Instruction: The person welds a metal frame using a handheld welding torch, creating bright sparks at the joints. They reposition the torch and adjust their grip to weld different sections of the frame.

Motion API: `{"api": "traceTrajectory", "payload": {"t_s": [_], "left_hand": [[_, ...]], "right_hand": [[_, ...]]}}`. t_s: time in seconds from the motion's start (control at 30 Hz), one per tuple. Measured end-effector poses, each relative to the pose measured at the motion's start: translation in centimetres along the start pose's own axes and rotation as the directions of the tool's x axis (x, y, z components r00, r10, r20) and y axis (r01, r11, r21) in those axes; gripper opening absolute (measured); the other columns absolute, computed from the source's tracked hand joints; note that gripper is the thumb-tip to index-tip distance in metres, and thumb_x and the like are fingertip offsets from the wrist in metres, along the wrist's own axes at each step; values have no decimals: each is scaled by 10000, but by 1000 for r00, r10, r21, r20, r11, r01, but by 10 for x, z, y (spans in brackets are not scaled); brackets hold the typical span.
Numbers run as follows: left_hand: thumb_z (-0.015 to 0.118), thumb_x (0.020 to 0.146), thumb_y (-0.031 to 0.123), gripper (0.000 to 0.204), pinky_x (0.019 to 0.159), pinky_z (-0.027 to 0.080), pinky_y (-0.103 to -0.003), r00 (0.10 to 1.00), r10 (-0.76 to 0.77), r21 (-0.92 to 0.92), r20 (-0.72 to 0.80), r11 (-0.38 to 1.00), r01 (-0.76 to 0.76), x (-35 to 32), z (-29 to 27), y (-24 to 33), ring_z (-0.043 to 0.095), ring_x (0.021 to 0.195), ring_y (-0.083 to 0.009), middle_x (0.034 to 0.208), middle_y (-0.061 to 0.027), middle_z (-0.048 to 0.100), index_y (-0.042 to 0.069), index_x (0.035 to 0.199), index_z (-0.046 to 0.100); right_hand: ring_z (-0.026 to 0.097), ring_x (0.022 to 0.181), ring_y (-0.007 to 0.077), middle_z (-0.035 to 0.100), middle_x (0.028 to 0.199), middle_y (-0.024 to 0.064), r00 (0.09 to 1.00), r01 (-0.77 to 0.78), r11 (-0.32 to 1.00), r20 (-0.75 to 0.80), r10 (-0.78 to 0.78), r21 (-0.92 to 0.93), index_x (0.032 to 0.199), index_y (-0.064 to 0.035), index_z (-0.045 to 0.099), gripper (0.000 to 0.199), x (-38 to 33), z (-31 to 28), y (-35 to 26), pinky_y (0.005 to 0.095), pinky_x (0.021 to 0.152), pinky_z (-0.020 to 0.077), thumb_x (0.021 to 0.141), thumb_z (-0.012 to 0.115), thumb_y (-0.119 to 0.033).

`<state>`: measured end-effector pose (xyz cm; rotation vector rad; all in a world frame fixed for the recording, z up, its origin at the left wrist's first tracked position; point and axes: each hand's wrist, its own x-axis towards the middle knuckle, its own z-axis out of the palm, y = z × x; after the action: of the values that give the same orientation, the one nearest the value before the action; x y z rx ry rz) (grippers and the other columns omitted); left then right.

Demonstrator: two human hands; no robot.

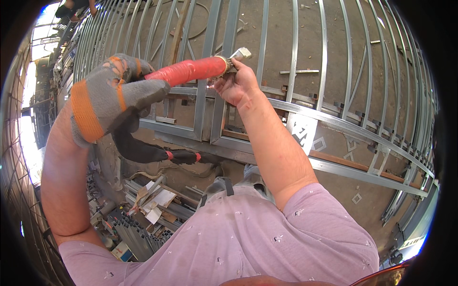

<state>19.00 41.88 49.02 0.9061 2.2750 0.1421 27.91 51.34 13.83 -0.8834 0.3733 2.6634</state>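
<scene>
My left hand, in a grey and orange work glove with worn patches, is wrapped round the rear of a hand tool with a red tubular body. A thick black cable sleeve, banded with red tape, hangs below that glove. At the tool's front end are a brass-coloured collar and a pale, blocky metal tip. Bare and curled, my right hand grips close to the collar, its thumb up by the tip. Its other fingertips are partly hidden. Both hands are above a metal frame.
Long galvanised bars run away from me in rows, joined by a curved rail. Cut tubes and papers lie at the lower left. Small square metal pieces are on the floor. Another person is at the far left.
</scene>
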Motion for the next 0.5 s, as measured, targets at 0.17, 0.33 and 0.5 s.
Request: {"api": "traceTrajectory", "payload": {"t_s": [0.17, 0.33, 0.5], "left_hand": [[828, 961, 365, 417, 563, 496, -264, 1000, -1, -2, -11, 1000, 1, 0, -5, 1, 633, 621, -95, 801, -17, 705, 7, 1173, 805], [844, 944, 377, 458, 561, 490, -264, 1000, -1, 24, -15, 1000, 2, 0, -8, 8, 629, 616, -96, 790, -16, 698, -3, 1197, 802], [850, 939, 387, 469, 555, 486, -263, 1000, -8, 15, -22, 1000, 9, 0, -9, 8, 630, 614, -94, 784, -15, 692, -2, 1195, 801]], "right_hand": [[681, 865, 234, 759, 1184, 102, 1000, -15, 1000, 26, 15, 10, 1338, -95, 649, 463, 2, 1, 1, 326, 654, 555, 1227, 451, -499], [694, 852, 231, 761, 1178, 115, 999, -21, 1000, 30, 20, 11, 1348, -90, 642, 474, 3, 3, 1, 322, 637, 563, 1229, 447, -505], [698, 856, 231, 761, 1168, 115, 1000, -10, 1000, 21, 10, 0, 1347, -85, 639, 475, 0, 7, -1, 323, 637, 570, 1230, 449, -504]]}}
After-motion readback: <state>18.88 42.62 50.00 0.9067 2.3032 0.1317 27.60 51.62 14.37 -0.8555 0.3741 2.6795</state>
